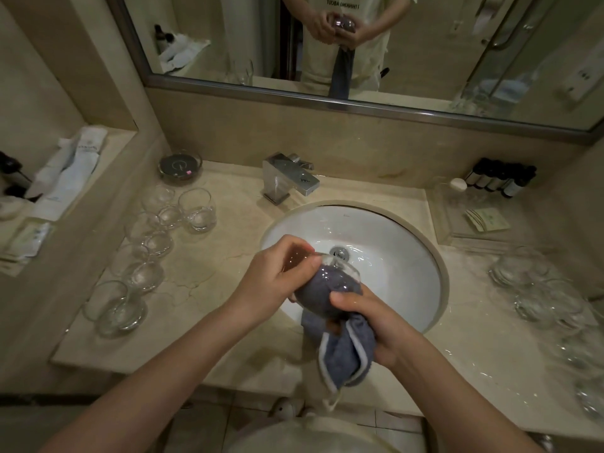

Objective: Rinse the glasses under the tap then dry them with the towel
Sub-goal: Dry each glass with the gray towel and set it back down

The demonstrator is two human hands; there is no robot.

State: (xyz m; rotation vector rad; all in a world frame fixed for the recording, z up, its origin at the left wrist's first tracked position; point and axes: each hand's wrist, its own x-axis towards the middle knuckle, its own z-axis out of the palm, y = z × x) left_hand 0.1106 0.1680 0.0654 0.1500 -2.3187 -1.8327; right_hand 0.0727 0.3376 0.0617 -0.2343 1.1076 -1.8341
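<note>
Clear glass [340,273], stuffed with grey towel [343,351], lies tilted over the sink [408,289]. Left hand [277,276] grips its rim; right hand [372,325] clutches towel. Its base blurs.

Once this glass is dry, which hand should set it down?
Left, probably. The left hand already grips the glass by its base end, and upright glasses stand on its side. The right hand is tied up holding the towel.

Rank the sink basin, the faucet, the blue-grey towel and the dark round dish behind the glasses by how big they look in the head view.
1. Sink basin, clearly largest.
2. Blue-grey towel, though it is bunched up and nearer the camera.
3. Faucet.
4. Dark round dish, slightly smaller than the faucet; both sit at similar depth.
</note>
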